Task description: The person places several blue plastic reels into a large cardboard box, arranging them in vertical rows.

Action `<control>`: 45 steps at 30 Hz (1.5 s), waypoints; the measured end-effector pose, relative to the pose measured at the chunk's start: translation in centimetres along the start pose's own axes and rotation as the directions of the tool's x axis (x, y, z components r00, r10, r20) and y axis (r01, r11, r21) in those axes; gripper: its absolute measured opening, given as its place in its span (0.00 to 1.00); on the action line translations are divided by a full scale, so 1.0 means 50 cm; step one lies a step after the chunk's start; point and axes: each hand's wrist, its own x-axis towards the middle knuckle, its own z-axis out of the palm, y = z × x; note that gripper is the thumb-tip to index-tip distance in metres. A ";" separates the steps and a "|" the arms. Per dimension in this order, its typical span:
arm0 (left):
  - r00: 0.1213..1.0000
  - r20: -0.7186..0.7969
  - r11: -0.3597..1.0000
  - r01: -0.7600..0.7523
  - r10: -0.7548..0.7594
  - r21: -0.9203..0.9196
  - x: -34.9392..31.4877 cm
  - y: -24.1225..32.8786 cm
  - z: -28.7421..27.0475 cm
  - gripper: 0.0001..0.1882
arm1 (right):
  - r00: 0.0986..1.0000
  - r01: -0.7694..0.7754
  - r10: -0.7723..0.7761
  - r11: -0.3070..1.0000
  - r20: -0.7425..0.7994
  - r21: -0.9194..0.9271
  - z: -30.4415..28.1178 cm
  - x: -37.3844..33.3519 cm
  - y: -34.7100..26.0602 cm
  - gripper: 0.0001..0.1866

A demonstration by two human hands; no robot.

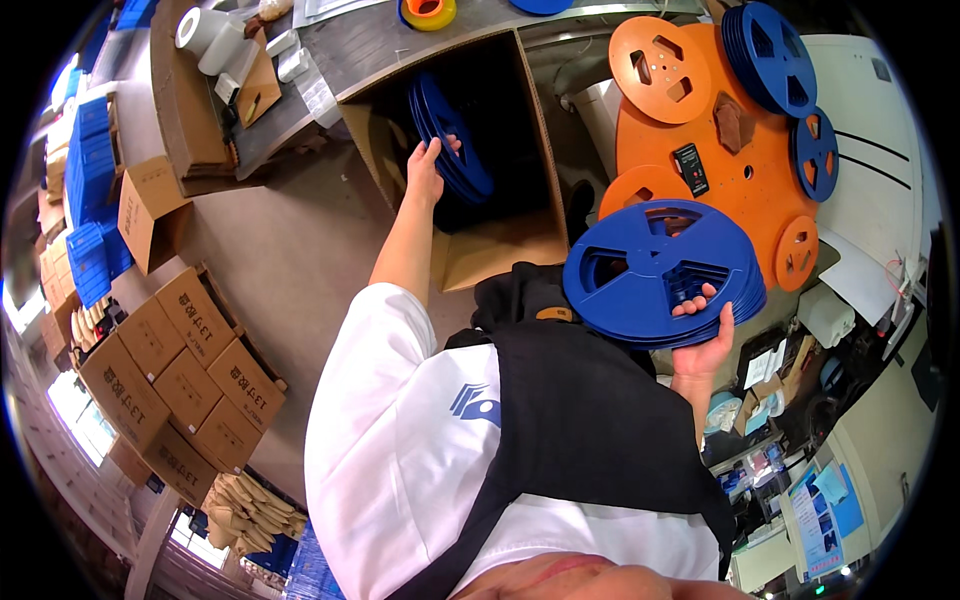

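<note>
My left hand reaches into an open cardboard box and grips a few blue plastic reels, which stand on edge with the fingers at an opening in them. Much of the box's inside is dark. My right hand holds a thick stack of blue reels against my front, its thumb at the rim and its fingers showing through a cut-out. How many reels the stack has I cannot tell.
At the right stands an orange round-edged table with orange reels, more blue reels and a small black device. A grey bench lies beyond the box. Stacked cartons stand at the left.
</note>
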 end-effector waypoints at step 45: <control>0.226 0.963 -0.151 -0.967 -0.148 0.204 -0.412 0.134 0.222 0.43 | 0.655 -0.243 -0.013 0.943 0.756 0.227 0.041 0.021 -0.033 0.22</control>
